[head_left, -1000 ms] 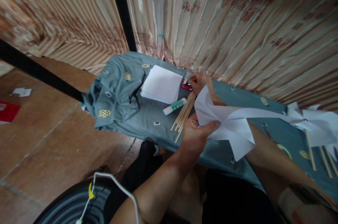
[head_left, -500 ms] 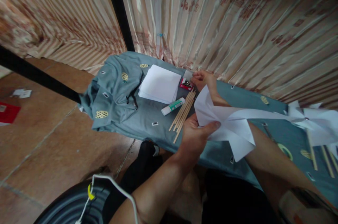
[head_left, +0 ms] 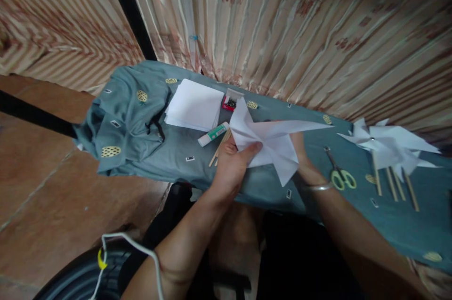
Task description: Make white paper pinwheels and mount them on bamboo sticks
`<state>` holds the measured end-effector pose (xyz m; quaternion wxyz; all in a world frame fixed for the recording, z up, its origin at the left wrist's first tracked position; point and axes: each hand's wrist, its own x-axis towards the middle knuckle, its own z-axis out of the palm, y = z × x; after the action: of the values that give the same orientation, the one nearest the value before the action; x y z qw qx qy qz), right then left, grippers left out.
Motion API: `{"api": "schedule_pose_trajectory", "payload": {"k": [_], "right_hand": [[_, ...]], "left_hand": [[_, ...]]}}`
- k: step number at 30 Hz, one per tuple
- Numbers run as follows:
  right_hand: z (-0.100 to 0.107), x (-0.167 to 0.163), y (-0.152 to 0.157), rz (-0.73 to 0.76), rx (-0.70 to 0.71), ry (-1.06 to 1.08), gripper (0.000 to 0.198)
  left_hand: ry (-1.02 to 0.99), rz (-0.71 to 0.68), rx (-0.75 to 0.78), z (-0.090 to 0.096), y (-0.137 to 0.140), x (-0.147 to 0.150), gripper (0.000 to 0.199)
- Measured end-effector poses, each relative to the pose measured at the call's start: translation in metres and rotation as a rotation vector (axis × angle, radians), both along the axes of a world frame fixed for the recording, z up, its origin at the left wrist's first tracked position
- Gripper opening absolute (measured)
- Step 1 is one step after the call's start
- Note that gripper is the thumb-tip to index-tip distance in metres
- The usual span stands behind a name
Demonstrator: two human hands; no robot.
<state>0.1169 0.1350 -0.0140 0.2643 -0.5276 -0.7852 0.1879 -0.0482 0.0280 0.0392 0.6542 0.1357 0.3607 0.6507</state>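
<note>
A white paper pinwheel [head_left: 282,149] is in my left hand [head_left: 231,166], whose thumb presses on its middle. Most of my right hand [head_left: 300,151] is behind the pinwheel's right side, so its fingers and anything in them are hidden. Wooden sticks [head_left: 215,156] lie on the cloth, partly covered by my left hand. Just left of them rests a glue stick [head_left: 213,133] with a green label. A small red box [head_left: 229,103] stands open beyond the pinwheel, with small dark metal pieces inside.
A stack of white paper [head_left: 194,104] lies on the blue-grey cloth [head_left: 183,144]. Right of my hands are scissors [head_left: 339,173] with green handles and several finished pinwheels [head_left: 391,144] on sticks. A curtain [head_left: 212,22] hangs along the far edge. Black bars [head_left: 130,8] stand at left.
My right hand has drawn back from the red box to behind the pinwheel. The view has shifted to the right, bringing the scissors and the pinwheels on sticks further into sight.
</note>
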Motion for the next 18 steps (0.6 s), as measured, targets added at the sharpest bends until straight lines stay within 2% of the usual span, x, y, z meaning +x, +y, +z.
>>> {"api": "schedule_pose_trajectory", "payload": {"k": [2, 4, 7, 12, 18], "right_hand": [[0.001, 0.022, -0.031, -0.053, 0.022, -0.058, 0.024], [0.001, 0.037, -0.055, -0.032, 0.111, -0.231, 0.029], [-0.002, 0.046, -0.077, -0.025, 0.133, -0.282, 0.030], [-0.010, 0.052, -0.090, -0.036, 0.136, -0.208, 0.029], [-0.014, 0.067, -0.086, -0.160, 0.109, -0.042, 0.029]], "left_hand": [[0.036, 0.011, 0.013, 0.000, 0.000, 0.000, 0.030], [0.061, 0.023, 0.032, -0.001, 0.001, 0.003, 0.030], [0.091, 0.021, 0.052, -0.001, 0.002, 0.010, 0.031], [0.157, 0.019, 0.054, -0.005, 0.009, 0.020, 0.029], [0.200, 0.021, 0.086, -0.009, 0.020, 0.031, 0.027]]}}
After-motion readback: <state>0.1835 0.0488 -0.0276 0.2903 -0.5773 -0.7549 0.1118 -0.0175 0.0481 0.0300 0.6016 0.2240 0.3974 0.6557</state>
